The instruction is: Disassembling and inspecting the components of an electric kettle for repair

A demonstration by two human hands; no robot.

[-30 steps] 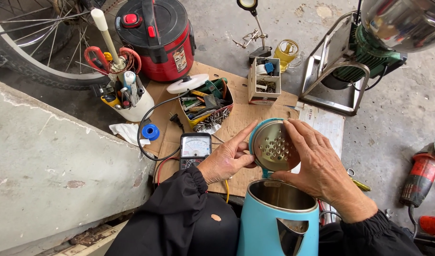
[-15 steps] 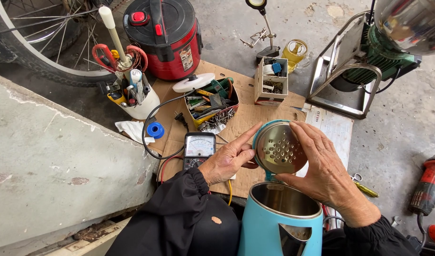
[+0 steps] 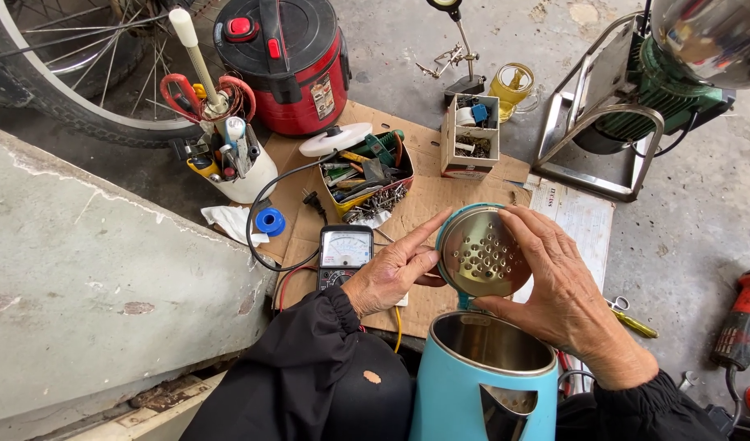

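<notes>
A light blue electric kettle (image 3: pixel 485 392) stands just in front of me with its round lid (image 3: pixel 479 257) swung up; the lid's metal underside with several holes faces me. My left hand (image 3: pixel 395 273) touches the lid's left edge with thumb and forefinger. My right hand (image 3: pixel 567 298) curls around the lid's right and lower edge. Both arms wear black sleeves.
A black analog multimeter (image 3: pixel 344 255) lies on cardboard (image 3: pixel 428 200) left of the lid. Behind are a tray of tools and screws (image 3: pixel 367 175), a white cup of tools (image 3: pixel 232 159), a red cooker (image 3: pixel 283 61), a small box (image 3: pixel 471 135). A concrete ledge (image 3: pixel 89 286) runs on the left, a red power tool (image 3: pixel 742 318) at right.
The view has shifted slightly; my hands keep their hold on the raised lid, with the left fingers reaching a little further along its edge.
</notes>
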